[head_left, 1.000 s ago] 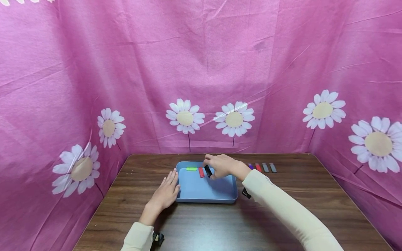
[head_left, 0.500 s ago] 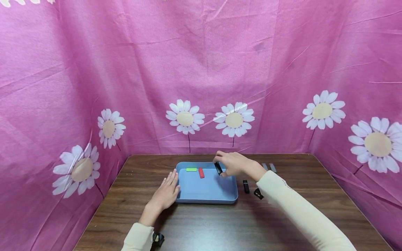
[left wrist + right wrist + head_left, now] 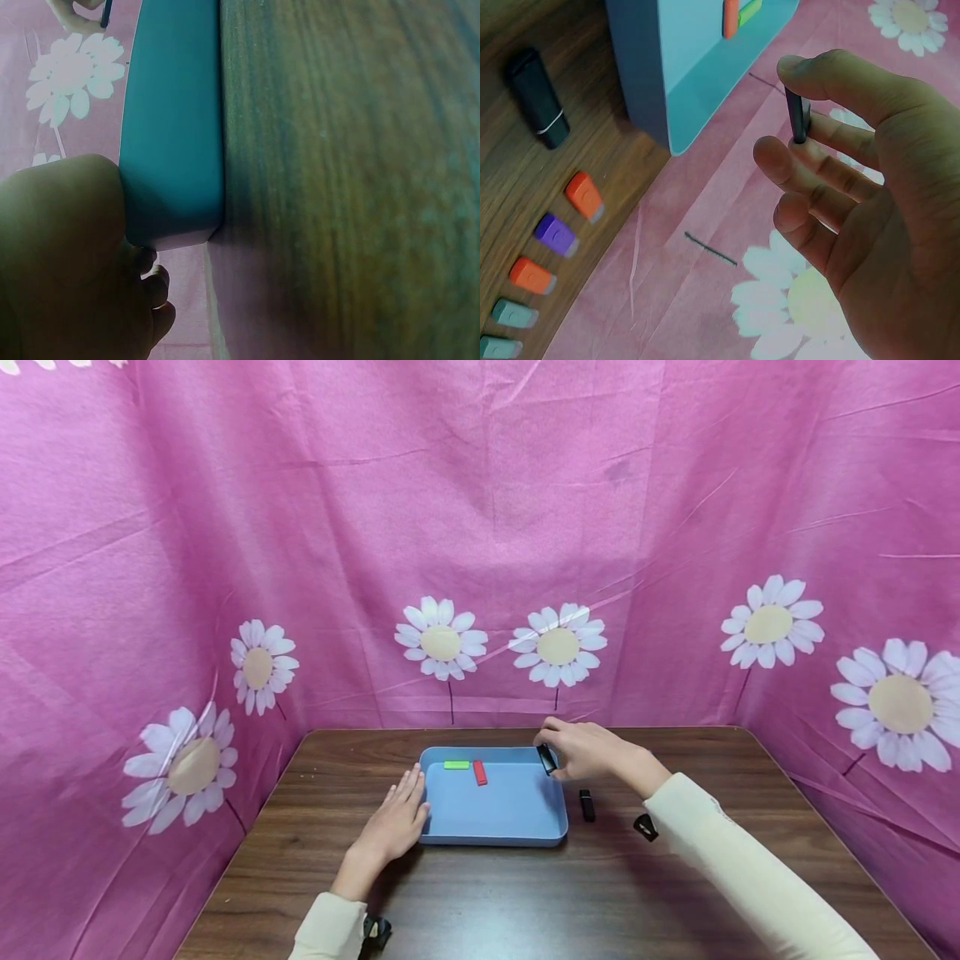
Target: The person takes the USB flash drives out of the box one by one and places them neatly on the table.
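My right hand (image 3: 596, 752) pinches a thin black rectangular piece (image 3: 546, 760) between thumb and fingers, above the right rear corner of a blue tray (image 3: 495, 818). In the right wrist view this piece (image 3: 797, 116) is seen edge-on, clear of the tray's wall (image 3: 641, 82). My left hand (image 3: 395, 817), fingers straight, rests against the tray's left side. Inside the tray, near its back, lie a bright green piece (image 3: 456, 765) and a red piece (image 3: 480, 772), both small and oblong.
A black stick with a silver band (image 3: 587, 806) lies on the wooden table (image 3: 480, 893), right of the tray. The right wrist view shows a row of small capped pieces: orange (image 3: 585, 195), purple (image 3: 555, 232), another orange, and greenish-grey ones (image 3: 514, 313). Pink flowered cloth (image 3: 480, 527) surrounds the table.
My right hand has moved right with the black piece, from beside the red piece to the tray's right rear corner. The banded black stick has come into view. My left hand stays put.
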Available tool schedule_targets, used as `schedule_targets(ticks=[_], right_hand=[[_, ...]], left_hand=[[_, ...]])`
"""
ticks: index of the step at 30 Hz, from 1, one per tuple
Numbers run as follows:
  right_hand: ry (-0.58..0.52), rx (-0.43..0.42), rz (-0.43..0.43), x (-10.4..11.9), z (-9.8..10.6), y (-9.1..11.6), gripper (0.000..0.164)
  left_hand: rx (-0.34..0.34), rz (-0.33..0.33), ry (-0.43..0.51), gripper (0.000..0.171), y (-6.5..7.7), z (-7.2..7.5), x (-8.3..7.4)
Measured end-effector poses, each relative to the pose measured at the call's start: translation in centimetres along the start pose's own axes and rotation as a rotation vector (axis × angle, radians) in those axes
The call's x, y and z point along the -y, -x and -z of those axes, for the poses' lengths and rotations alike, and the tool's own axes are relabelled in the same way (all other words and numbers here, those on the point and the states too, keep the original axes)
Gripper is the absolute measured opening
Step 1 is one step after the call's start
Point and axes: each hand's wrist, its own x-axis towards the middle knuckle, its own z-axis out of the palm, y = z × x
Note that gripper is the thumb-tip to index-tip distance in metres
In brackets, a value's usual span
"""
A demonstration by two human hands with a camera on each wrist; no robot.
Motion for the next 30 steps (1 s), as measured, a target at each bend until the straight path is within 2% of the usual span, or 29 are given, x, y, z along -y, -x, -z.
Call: schedule_targets(ticks=[10,22,30], right_hand=[[-0.020,0.005,-0.054,-1.1,0.1,2.4,0.052],[-0.006,-0.031,-0.069,-2.6,-0.3,5.4,0.050],[-0.040,0.008,-0.124,-3.2,-1.0,6.8,0.052]], left_hand=[[0.013,0.010,0.001,0.060,0.1,0.1,0.0],[0.012,0.003,0.000,0.060,0.1,0.2,-0.1],[0.008,0.008,0.008,0.060,0.2,0.1,0.0]])
